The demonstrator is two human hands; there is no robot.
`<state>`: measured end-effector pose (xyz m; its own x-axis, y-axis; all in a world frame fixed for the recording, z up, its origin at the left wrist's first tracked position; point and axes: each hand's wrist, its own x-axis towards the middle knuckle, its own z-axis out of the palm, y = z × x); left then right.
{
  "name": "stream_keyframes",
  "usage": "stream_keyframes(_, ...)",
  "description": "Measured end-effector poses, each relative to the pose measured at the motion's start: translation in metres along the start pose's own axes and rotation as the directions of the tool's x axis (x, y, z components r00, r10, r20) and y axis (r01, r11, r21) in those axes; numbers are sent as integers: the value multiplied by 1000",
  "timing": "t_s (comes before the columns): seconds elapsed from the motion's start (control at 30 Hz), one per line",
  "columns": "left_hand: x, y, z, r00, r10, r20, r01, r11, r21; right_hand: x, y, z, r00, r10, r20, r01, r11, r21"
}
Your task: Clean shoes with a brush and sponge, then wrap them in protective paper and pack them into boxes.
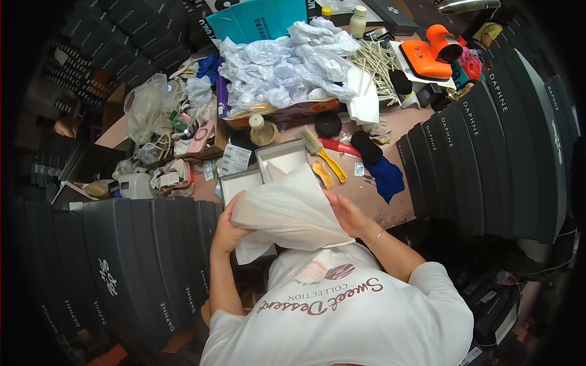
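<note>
Holding white paper (284, 210) at the near side of the open box (243, 182): your left hand (229, 229) curls round one end; your right hand (349, 218) rests flatter at the other, pinch hard to judge. Support evenly; avoid crushing folds.

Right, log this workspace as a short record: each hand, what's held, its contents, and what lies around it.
Left hand: gripping the wrap's left side
Right hand: against the wrap's right side
Held: loose, thin white paper wrap
Contents: hidden from view
Beyond the wrap: shallow grey box parts with white interiors
Table, right of those: yellow-handled brush, dark blue cloth
Table, back: crumpled white wrapping heap
Both sides: dark grey cardboard boxes
</note>
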<state>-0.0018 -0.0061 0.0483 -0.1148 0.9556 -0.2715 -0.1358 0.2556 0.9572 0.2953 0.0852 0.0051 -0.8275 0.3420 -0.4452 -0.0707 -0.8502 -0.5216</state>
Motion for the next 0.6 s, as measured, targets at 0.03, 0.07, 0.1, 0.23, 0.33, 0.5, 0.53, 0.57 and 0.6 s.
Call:
stream_keyframes(0.03, 7, -3, 5, 999, -21, -44, 18, 998, -60, -4, -4, 7, 1000, 4, -7, -4, 990, 139)
stream_keyframes(0.07, 18, -11, 17, 995, -44, -86, 33, 992, -119, -14, -9, 17, 981, -162, 104, 187, 676, -713)
stream_keyframes(0.1, 30, -17, 32, 990, -61, -128, 38, 984, -176, -8, -7, 20, 967, -245, 77, 230, 692, -684)
stream_keyframes(0.23, 83, -87, 87, 898, -285, -334, 71, 845, -530, 58, 5, 14, 814, -577, -59, 141, 296, -945)
stream_keyframes(0.33, 87, -118, 116, 878, -339, -339, 171, 882, -439, 84, 1, -14, 736, -672, 82, 44, -73, -996)
stream_keyframes(0.5, 70, -136, 120, 955, -101, -277, 216, 879, 424, 55, -16, -104, 542, -813, -213, -112, 181, -977)
stream_keyframes(0.53, 63, -130, 124, 955, -121, -270, 237, 859, 454, 45, -17, -134, 502, -841, -202, -252, 81, -964)
stream_keyframes(0.57, 54, -127, 127, 953, -143, -267, 261, 837, 481, 32, -26, -140, 586, -770, -252, -340, 48, -939)
stream_keyframes(0.6, 48, -125, 128, 951, -176, -253, 282, 829, 482, 34, -25, -150, 608, -760, -230, -365, -10, -931)
